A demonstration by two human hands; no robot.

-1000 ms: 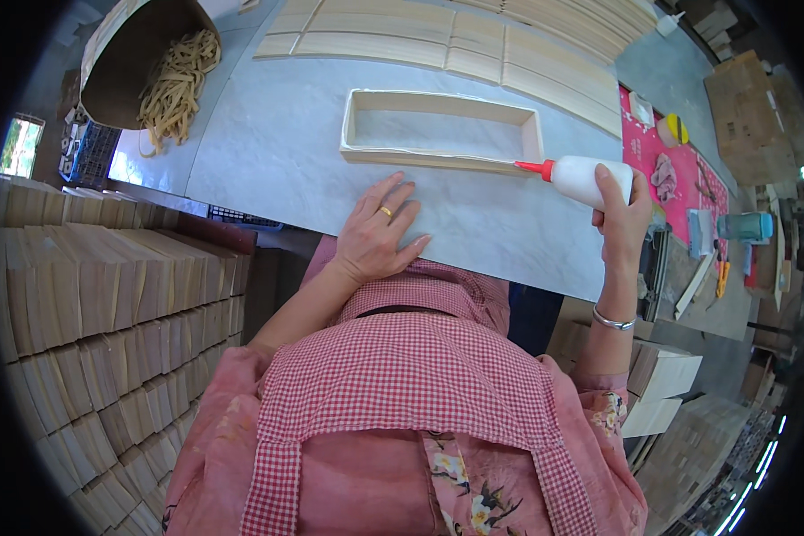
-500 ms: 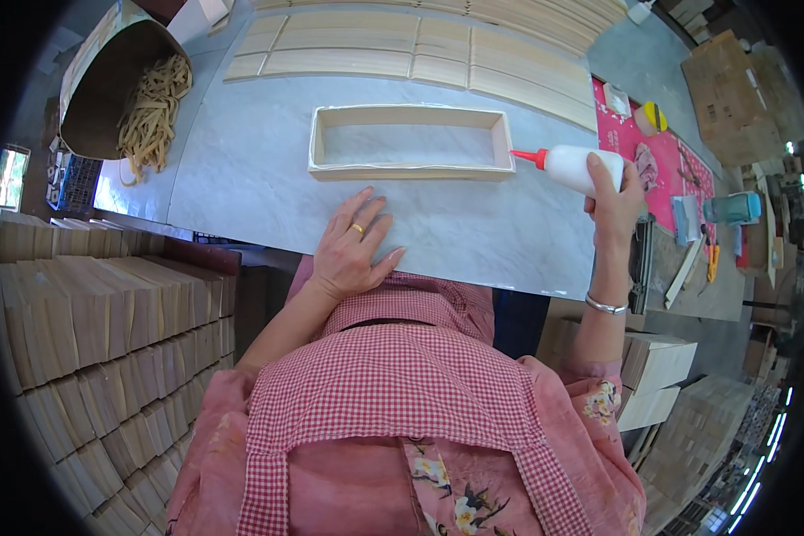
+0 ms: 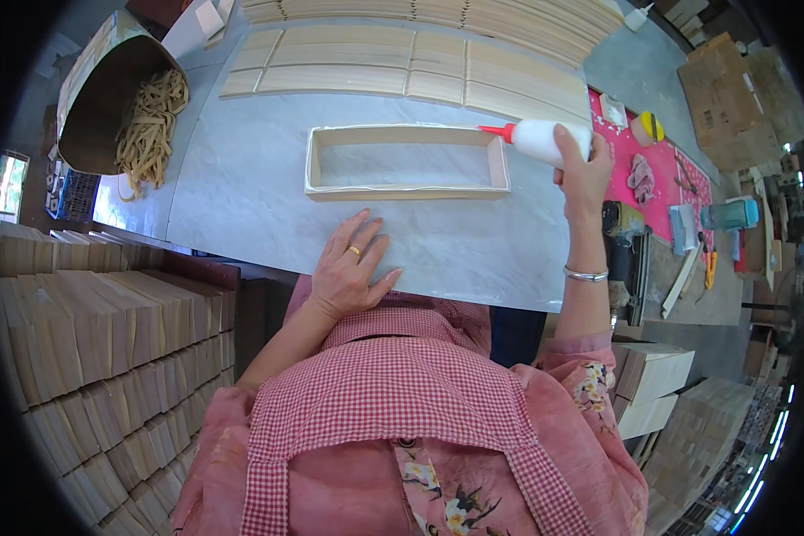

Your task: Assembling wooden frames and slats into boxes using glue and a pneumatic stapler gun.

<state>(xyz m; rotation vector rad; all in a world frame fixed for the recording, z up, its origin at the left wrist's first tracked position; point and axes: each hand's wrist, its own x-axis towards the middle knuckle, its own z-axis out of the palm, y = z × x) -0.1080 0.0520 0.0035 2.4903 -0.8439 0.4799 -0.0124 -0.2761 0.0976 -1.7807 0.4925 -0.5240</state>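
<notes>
A long rectangular wooden frame (image 3: 402,192) lies on the grey marbled tabletop (image 3: 241,192), with white glue lines along its upper edges. My right hand (image 3: 583,174) grips a white squeeze bottle (image 3: 545,140) with a red nozzle. The bottle is tilted sideways, and its tip is at the frame's far right corner. Spread on the table's near edge, my left hand (image 3: 347,272) holds nothing; a ring is on one finger. Its fingertips point at the frame's near side without touching it.
Thin grooved wooden boards (image 3: 348,62) lie across the far side. At the left, a tipped container (image 3: 85,116) spills tan bands (image 3: 156,125). A pink mat (image 3: 630,143) bears a cloth (image 3: 640,179) and a yellow tape roll (image 3: 648,128). Wooden blocks (image 3: 107,322) are stacked at lower left.
My right hand has carried the bottle left and away from me, its tip passing from the frame's right end to the far right corner. My left hand stays spread on the table.
</notes>
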